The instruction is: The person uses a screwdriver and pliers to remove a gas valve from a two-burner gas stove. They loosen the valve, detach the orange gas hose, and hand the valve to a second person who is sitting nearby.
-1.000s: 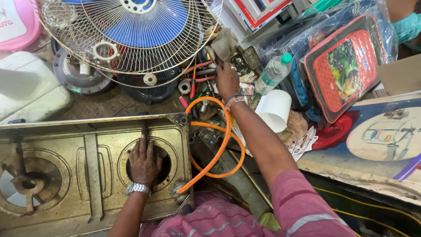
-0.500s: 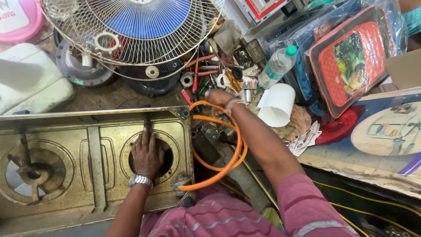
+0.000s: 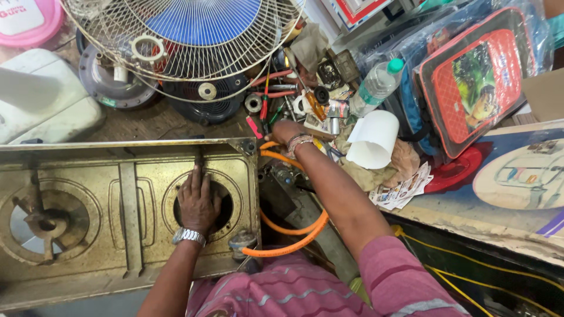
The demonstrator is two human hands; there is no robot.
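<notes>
A brass-coloured two-burner gas stove (image 3: 126, 176) lies flat before me. My left hand (image 3: 198, 196), with a metal watch at the wrist, rests palm down over the right burner opening. My right hand (image 3: 286, 132) reaches past the stove's far right corner into a heap of small tools and parts, among red-handled pliers (image 3: 271, 85); its fingers are curled down and what they touch is hidden. An orange gas hose (image 3: 294, 226) loops from the stove's right side under my right forearm.
A wire-caged fan with blue blades (image 3: 194, 35) leans behind the stove. To the right lie a clear plastic bottle (image 3: 376, 85), a rolled white paper (image 3: 373, 141), a red and black bag in plastic wrap (image 3: 476, 76), and a white container (image 3: 41, 100) at left.
My right hand has drawn back from deep in the tool heap toward the stove's far right corner. The left hand stays on the burner opening. The view has shifted slightly.
</notes>
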